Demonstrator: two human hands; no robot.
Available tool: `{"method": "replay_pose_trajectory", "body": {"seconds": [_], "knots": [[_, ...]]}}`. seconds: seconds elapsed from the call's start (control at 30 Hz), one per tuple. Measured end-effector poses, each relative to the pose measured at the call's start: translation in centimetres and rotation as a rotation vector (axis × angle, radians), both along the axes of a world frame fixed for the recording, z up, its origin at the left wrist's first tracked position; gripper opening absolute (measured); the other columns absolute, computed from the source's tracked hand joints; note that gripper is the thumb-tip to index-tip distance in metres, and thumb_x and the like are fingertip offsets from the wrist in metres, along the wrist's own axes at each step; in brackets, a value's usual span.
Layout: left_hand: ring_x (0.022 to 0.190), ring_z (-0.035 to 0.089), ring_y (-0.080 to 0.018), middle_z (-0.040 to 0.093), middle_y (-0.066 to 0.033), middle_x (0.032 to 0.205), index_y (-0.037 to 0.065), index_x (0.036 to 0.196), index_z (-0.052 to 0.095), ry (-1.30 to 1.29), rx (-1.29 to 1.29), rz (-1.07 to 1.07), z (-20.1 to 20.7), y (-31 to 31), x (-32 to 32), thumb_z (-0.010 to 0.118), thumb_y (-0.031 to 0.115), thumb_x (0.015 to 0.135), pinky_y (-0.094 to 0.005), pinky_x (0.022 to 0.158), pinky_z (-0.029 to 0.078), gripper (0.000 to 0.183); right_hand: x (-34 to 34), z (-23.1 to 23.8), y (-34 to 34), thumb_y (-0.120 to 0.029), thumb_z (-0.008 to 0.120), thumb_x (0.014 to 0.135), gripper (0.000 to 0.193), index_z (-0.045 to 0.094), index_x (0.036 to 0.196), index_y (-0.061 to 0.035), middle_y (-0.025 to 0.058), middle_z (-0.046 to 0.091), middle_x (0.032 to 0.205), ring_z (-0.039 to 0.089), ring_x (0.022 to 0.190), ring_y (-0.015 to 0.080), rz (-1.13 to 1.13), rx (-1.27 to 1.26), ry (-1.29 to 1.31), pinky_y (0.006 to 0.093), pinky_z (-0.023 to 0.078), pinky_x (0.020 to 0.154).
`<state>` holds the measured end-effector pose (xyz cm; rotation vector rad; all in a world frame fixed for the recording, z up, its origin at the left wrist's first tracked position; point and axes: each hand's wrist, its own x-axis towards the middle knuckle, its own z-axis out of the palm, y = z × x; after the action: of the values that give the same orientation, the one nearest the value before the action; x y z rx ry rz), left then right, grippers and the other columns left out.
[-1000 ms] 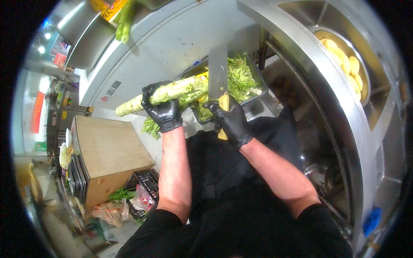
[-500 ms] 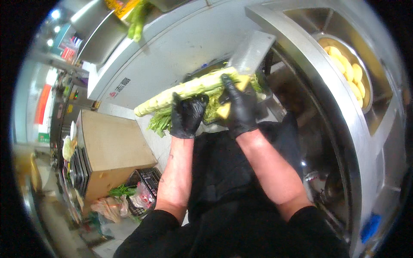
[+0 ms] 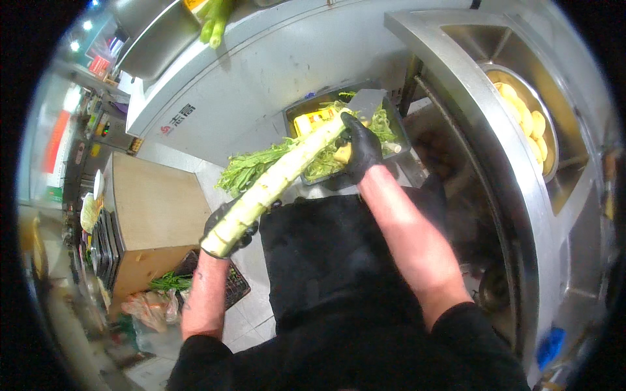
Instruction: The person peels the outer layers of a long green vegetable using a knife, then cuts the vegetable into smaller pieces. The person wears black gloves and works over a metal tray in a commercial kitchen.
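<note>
A long, pale green peeled celtuce stalk (image 3: pixel 280 173) slants across in front of me, lower end on the left and upper end on the right. My left hand (image 3: pixel 212 218), in a black glove, curls round the lower end from beneath; the stalk partly hides it. My right hand (image 3: pixel 365 148), also gloved in black, pinches the upper end with thumb and fingers. Its palm also grips a cleaver, whose yellowish handle (image 3: pixel 343 154) sticks out and whose grey blade (image 3: pixel 367 101) points away. Behind the stalk sits a dark bin (image 3: pixel 291 122) of leaves and peelings.
Leafy greens (image 3: pixel 244 169) overhang the bin's left side. On the right, a steel sink counter (image 3: pixel 502 137) holds a bowl (image 3: pixel 554 153) of peeled yellow pieces. A brown box (image 3: pixel 153 208) stands left, beside a black crate (image 3: pixel 238 283) and plastic bags (image 3: pixel 153 309). A white cabinet (image 3: pixel 248 85) stands ahead.
The stalk has swung from nearly level to a steep slant, its left end coming down toward me. My left hand has moved down and left to that end. More of the bin shows.
</note>
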<state>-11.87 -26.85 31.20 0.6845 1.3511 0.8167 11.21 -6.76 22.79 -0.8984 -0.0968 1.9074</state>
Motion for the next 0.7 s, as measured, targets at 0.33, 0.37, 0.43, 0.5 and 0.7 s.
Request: {"method": "replay_pose_trajectory", "body": {"seconds": [0.33, 0.37, 0.43, 0.5, 0.7], "knots": [[0.085, 0.068, -0.0200, 0.068, -0.0143, 0.111, -0.001, 0.134, 0.051, -0.577, 0.028, 0.153, -8.2, 10.0, 5.7, 0.055, 0.028, 0.100, -0.0310, 0.073, 0.058, 0.045, 6.8, -4.8, -2.3, -0.020, 0.059, 0.100, 0.021, 0.065, 0.098, 0.0003, 0.0112, 0.070, 0.082, 0.064, 0.070, 0.0211, -0.173, 0.571, -1.274, 0.0365, 0.048, 0.063], [0.084, 0.068, -0.0209, 0.068, -0.0147, 0.107, 0.000, 0.131, 0.052, -0.701, 0.090, 0.110, -9.3, 11.1, 6.6, 0.056, 0.030, 0.099, -0.0316, 0.073, 0.058, 0.044, 7.5, -4.5, -3.4, -0.014, 0.059, 0.099, 0.015, 0.064, 0.102, -0.0003, 0.0056, 0.068, 0.084, 0.062, 0.070, 0.0147, -0.220, 0.613, -0.915, 0.0330, 0.049, 0.062], [0.082, 0.067, -0.0221, 0.068, -0.0157, 0.102, 0.001, 0.127, 0.053, -0.930, 0.021, 0.182, -11.4, 14.3, 8.4, 0.063, 0.033, 0.095, -0.0327, 0.070, 0.058, 0.046, 8.9, -3.5, -4.7, -0.011, 0.061, 0.097, 0.014, 0.063, 0.106, -0.0002, 0.0023, 0.066, 0.087, 0.061, 0.072, 0.0112, -0.122, 0.604, -0.893, 0.0306, 0.050, 0.064], [0.079, 0.067, -0.0228, 0.065, -0.0121, 0.095, 0.002, 0.123, 0.053, -1.044, -0.009, 0.267, -13.1, 16.7, 10.1, 0.067, 0.025, 0.093, -0.0331, 0.065, 0.059, 0.041, 9.4, -2.3, -5.3, -0.010, 0.062, 0.096, 0.016, 0.064, 0.107, 0.0016, 0.0040, 0.066, 0.086, 0.061, 0.073, 0.0121, -0.075, 0.685, -1.109, 0.0310, 0.051, 0.066], [0.089, 0.065, -0.0238, 0.065, -0.0098, 0.100, 0.012, 0.118, 0.056, -1.254, -0.081, 0.437, -15.6, 20.0, 12.2, 0.069, 0.027, 0.089, -0.0422, 0.078, 0.057, 0.035, 9.4, 1.5, -8.2, -0.007, 0.069, 0.086, 0.039, 0.062, 0.124, -0.0002, 0.0146, 0.068, 0.081, 0.066, 0.067, 0.0258, 0.003, 1.366, -1.727, 0.0363, 0.053, 0.061]]}}
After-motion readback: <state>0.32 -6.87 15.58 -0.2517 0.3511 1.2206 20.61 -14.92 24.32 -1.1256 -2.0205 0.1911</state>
